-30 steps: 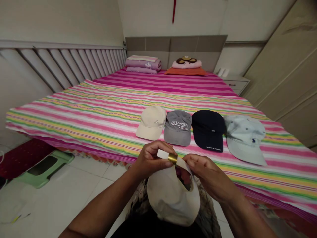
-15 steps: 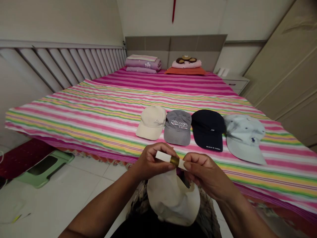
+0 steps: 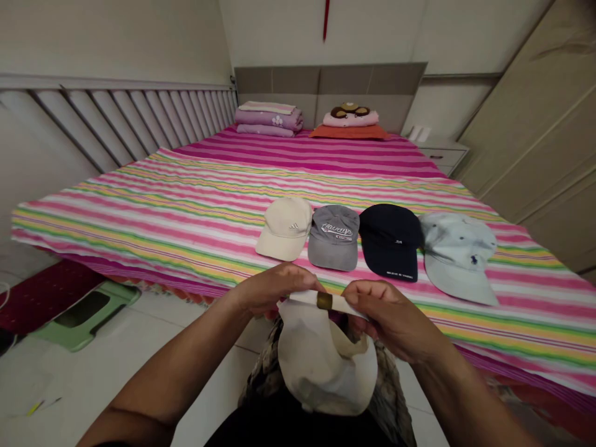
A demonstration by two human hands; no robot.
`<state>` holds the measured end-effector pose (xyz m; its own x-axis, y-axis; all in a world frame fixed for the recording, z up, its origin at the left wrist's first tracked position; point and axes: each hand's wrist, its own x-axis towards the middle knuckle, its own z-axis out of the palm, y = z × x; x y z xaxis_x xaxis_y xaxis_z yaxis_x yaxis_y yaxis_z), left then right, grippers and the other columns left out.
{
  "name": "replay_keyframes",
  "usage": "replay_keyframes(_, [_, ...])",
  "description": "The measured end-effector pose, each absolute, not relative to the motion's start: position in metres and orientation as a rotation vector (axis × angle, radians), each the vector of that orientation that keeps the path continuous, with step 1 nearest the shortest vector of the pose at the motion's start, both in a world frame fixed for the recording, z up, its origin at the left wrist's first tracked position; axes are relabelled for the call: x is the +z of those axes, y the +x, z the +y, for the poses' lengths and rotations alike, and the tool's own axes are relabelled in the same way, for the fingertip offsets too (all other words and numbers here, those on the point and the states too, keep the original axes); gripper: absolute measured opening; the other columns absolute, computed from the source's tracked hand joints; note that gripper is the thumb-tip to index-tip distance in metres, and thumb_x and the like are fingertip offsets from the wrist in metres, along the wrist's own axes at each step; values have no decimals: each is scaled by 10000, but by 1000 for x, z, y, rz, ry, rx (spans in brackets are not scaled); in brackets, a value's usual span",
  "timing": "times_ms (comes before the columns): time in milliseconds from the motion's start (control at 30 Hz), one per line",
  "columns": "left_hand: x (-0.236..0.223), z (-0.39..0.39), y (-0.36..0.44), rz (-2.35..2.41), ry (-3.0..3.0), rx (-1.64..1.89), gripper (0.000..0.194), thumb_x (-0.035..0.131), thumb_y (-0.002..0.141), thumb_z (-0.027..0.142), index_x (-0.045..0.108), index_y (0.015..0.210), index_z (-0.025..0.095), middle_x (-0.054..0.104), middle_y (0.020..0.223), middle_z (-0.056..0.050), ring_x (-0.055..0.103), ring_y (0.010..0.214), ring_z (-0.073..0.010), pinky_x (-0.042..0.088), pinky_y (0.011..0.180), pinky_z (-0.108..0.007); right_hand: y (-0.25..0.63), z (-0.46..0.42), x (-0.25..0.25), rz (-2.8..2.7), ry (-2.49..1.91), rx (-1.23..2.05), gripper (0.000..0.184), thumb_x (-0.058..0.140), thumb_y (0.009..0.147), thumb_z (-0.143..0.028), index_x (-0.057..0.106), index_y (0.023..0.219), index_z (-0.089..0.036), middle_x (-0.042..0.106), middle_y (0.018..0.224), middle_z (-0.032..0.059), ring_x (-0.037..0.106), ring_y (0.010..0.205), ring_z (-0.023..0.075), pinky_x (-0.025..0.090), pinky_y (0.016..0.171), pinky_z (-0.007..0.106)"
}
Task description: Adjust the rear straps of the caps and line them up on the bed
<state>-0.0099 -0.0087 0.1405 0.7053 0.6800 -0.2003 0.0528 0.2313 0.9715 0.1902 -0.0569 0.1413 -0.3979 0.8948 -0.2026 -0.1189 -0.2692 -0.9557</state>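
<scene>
A cream baseball cap [image 3: 321, 379] sits low over the wearer's lap, its back strap [image 3: 302, 298] stretched across a brass-coloured buckle [image 3: 325, 302]. The left hand [image 3: 274, 288] grips the strap left of the buckle; the right hand [image 3: 388, 313] pinches it on the other side. Beyond, on the striped bed [image 3: 139, 211], lie a beige cap [image 3: 285, 226], a grey cap [image 3: 333, 239], a navy cap [image 3: 391, 239] and a pale blue cap [image 3: 460, 248] in a row.
</scene>
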Motion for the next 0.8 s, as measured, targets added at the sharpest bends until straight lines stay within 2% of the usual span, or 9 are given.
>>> replay_keyframes(100, [147,-8,-10,738,1207,276,262,694,632,383,656,716,138,528,472,41,353,311,-15,203,293,-144,191,-57,145,-1272,-1013,1808,339,567,761,-447,582,628,-135,518,467,-20,374,381,49,267,397,184])
replay_keyframes(200, [149,-9,-11,744,1130,300,244,720,601,348,640,676,130,532,465,42,357,298,-12,187,279,-143,196,-54,143,-1312,-967,1845,417,513,777,-524,633,770,-125,576,546,13,466,452,88,349,455,212])
replay_keyframes(300, [146,-10,-14,718,1059,375,251,737,572,330,641,660,115,549,457,29,374,284,-20,210,274,-146,206,-47,133,-1399,-950,1807,439,510,777,-537,643,890,-134,646,708,50,565,632,140,413,584,250])
replay_keyframes(400, [141,-8,-18,698,1032,446,231,737,573,298,639,655,106,580,488,8,422,304,-40,269,294,-157,215,-39,117,-1449,-953,1851,404,517,788,-507,650,905,-144,659,786,50,578,715,149,422,655,260])
replay_keyframes(500, [138,-6,-21,721,1009,534,217,743,565,278,622,621,106,577,476,2,450,325,-61,299,318,-169,218,-37,101,-1362,-903,1968,406,611,716,-500,652,867,-125,651,751,42,569,671,135,416,629,244])
replay_keyframes(633, [146,1,-29,729,981,650,216,764,542,249,622,587,93,584,476,-2,495,394,-64,371,409,-164,209,-40,97,-1125,-828,2010,329,748,591,-408,631,713,-126,610,609,5,518,514,96,380,519,210])
replay_keyframes(700, [150,7,-38,614,976,704,301,767,537,335,662,674,89,645,580,-47,580,513,-114,445,518,-203,199,-39,105,-979,-756,1967,315,772,558,-391,608,666,-145,579,560,-16,490,476,87,366,487,204])
replay_keyframes(800, [142,14,-55,364,935,761,673,715,476,580,663,941,96,689,854,-146,640,789,-258,486,709,-346,181,-33,121,-830,-651,1883,326,789,522,-392,562,593,-168,506,510,-46,436,446,77,346,453,196])
